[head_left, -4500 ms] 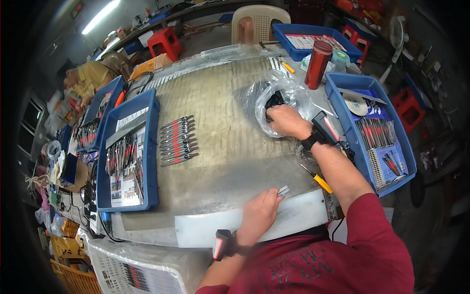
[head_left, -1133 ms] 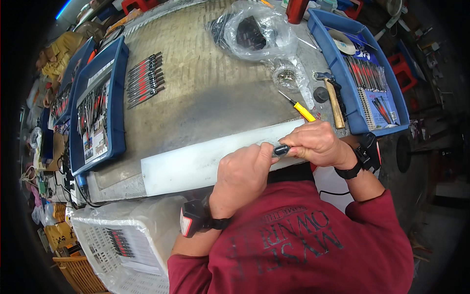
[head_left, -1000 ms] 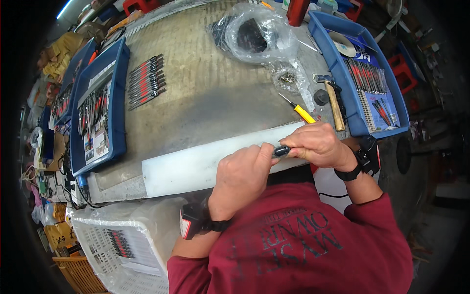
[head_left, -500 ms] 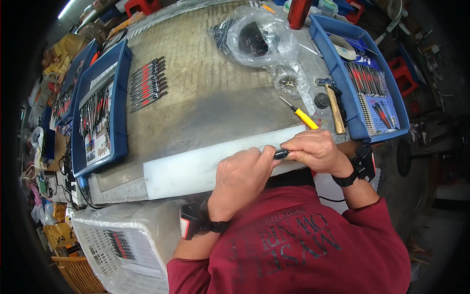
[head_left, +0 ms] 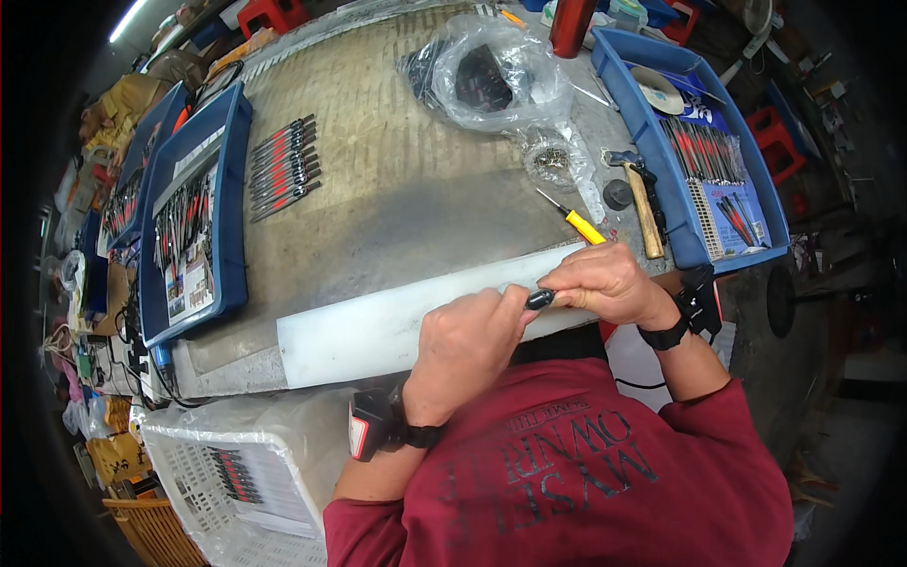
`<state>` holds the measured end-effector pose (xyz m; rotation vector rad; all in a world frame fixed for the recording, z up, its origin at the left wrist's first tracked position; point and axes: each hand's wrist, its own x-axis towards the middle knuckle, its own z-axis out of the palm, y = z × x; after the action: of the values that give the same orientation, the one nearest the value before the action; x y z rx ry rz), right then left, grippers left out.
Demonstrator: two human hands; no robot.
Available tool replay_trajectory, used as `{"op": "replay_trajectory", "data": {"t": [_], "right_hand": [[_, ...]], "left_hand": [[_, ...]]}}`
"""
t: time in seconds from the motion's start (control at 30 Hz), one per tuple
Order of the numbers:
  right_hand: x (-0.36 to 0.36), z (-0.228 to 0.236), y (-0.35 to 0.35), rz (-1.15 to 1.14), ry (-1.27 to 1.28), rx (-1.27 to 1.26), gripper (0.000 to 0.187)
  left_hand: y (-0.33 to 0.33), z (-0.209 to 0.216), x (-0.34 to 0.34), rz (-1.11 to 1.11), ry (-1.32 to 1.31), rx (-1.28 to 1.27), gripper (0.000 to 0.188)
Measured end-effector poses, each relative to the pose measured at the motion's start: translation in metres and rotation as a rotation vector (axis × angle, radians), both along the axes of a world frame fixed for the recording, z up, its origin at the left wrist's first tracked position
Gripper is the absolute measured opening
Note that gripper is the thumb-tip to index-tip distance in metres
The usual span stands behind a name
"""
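Between my two hands is a small black cylindrical piece (head_left: 539,299), its ends hidden by fingers. My left hand (head_left: 470,338) is closed on its left end. The fingers of my right hand (head_left: 605,283) pinch at its right end. Both hands are held above the near edge of a long white board (head_left: 354,331) on the table. Just beyond my right hand lies a yellow-handled screwdriver (head_left: 583,225). A row of red and black pen-like tools (head_left: 283,165) lies on the table's far left.
Blue trays hold more such tools at the left (head_left: 236,217) and right (head_left: 652,123). A hammer (head_left: 646,213) rests beside the right tray. Clear plastic bags (head_left: 548,90) sit at the back. A white crate (head_left: 175,463) stands below the table's front left edge.
Both hands keep their hold on the black piece, almost in place. The view has shifted very slightly; nothing else visibly moved.
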<state>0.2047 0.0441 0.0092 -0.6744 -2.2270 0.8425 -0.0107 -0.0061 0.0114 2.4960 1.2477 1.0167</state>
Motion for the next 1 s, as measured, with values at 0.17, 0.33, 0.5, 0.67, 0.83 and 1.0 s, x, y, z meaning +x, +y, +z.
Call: {"op": "replay_trajectory", "data": {"t": [0.17,0.33,0.5,0.67,0.83,1.0], "right_hand": [[-0.010,-0.013,-0.014,-0.159,0.058,0.094,0.013],[-0.009,-0.018,-0.014,-0.173,0.101,0.128,0.014],[-0.004,-0.015,-0.008,-0.098,0.062,0.051,0.013],[-0.005,-0.014,-0.007,-0.085,0.080,-0.035,0.014],[-0.007,-0.016,-0.008,-0.161,0.048,-0.015,0.022],[-0.002,-0.016,-0.007,-0.237,0.003,-0.119,0.026]], "left_hand": [[-0.003,-0.004,0.002,0.053,0.010,-0.012,0.017],[-0.002,-0.006,0.003,0.032,-0.015,-0.020,0.022],[0.000,-0.007,0.003,0.001,-0.027,-0.012,0.027],[0.001,-0.009,0.003,0.006,-0.031,-0.008,0.027],[0.003,-0.012,0.005,0.069,0.023,0.014,0.025],[0.008,-0.018,0.004,0.099,0.041,0.007,0.023]]}}
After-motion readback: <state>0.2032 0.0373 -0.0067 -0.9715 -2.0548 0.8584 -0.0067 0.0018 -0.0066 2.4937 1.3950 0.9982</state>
